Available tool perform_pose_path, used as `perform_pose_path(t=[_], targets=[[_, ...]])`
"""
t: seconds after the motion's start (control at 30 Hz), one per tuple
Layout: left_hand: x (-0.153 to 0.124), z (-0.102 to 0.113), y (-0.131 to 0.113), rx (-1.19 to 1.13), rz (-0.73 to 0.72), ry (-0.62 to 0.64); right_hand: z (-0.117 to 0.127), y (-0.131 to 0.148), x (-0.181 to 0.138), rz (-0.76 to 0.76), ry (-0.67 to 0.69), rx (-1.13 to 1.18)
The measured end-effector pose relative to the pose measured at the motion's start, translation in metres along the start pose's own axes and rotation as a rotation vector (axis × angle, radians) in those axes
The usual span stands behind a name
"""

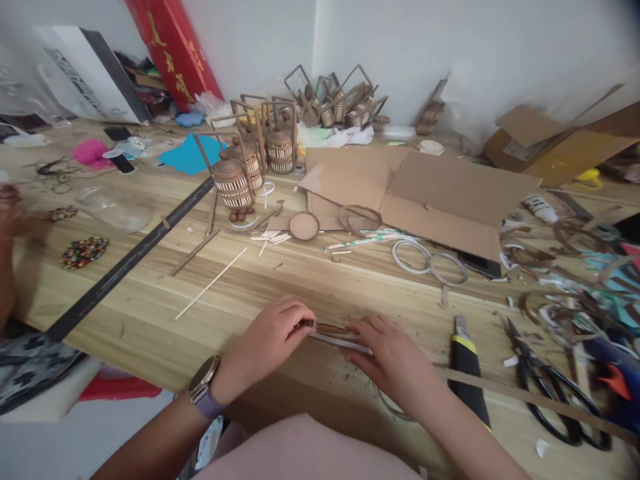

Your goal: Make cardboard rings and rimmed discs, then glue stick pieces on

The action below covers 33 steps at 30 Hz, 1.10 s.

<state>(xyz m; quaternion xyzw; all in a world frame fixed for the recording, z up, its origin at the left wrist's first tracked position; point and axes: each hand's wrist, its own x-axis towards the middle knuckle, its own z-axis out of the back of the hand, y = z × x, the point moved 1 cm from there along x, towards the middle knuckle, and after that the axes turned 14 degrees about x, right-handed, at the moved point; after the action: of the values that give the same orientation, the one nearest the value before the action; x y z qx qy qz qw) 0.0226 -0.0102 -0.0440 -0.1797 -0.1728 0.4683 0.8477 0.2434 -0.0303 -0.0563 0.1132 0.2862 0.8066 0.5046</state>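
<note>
Close to the table's front edge, my left hand (273,343) pinches the left side of a small, round brown piece (331,329) seen nearly edge-on. Along its near side runs a white strip (345,344). My right hand (387,357) grips the other end, thumb below and fingers on top. Fingers cover both ends of the piece, so its full shape is hidden. Right of my right forearm lie a black and yellow utility knife (466,367) and black-handled scissors (553,393). A long brown strip (530,398) stretches across the scissors.
Small lidded baskets (233,183) with tall handles stand beyond my hands. An opened cardboard box (445,187) lies at centre right. A round brown tray (303,227), white sticks (273,236) and rings (411,257) are nearer. Another person's hand (7,207) shows at far left.
</note>
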Motion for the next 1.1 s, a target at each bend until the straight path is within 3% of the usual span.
perform_pose_path(t=[0.13,0.47,1.1], targets=[[0.0,0.001,0.002,-0.008,0.006,0.001,-0.002,-0.002,-0.001,-0.051,0.057,-0.043],[-0.005,0.005,0.017,-0.041,0.079,-0.004,-0.005,-0.004,0.001,-0.025,0.036,-0.097],[-0.001,0.007,0.003,0.136,-0.103,0.074,-0.003,-0.005,0.0,-0.003,0.015,-0.127]])
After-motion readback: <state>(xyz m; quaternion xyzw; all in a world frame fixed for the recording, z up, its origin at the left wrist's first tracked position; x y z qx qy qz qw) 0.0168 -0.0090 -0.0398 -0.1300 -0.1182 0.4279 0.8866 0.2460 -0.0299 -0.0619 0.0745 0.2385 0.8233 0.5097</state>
